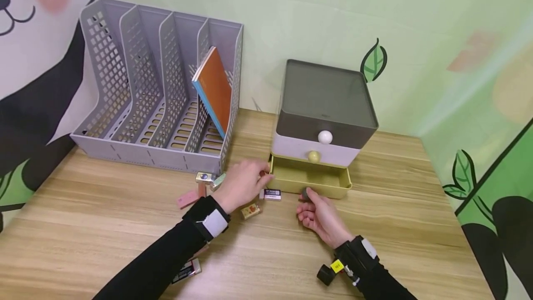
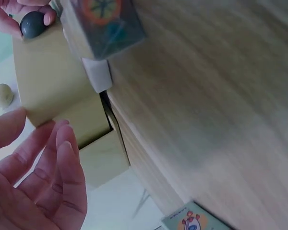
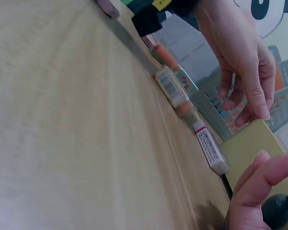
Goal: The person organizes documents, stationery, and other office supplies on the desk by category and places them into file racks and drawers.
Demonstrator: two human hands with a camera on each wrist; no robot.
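Pinch: right hand (image 1: 325, 219) on dark, round, glossy knob (image 2: 32, 25) | left hand (image 1: 241, 184) at open yellow-green plastic drawer's (image 1: 293, 185) corner, hold unclear | step: drawer handling, apparently | next: level guiding

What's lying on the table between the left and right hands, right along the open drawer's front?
A small white-and-black eraser lies between the left hand and right hand, beside the drawer, as the head view shows.
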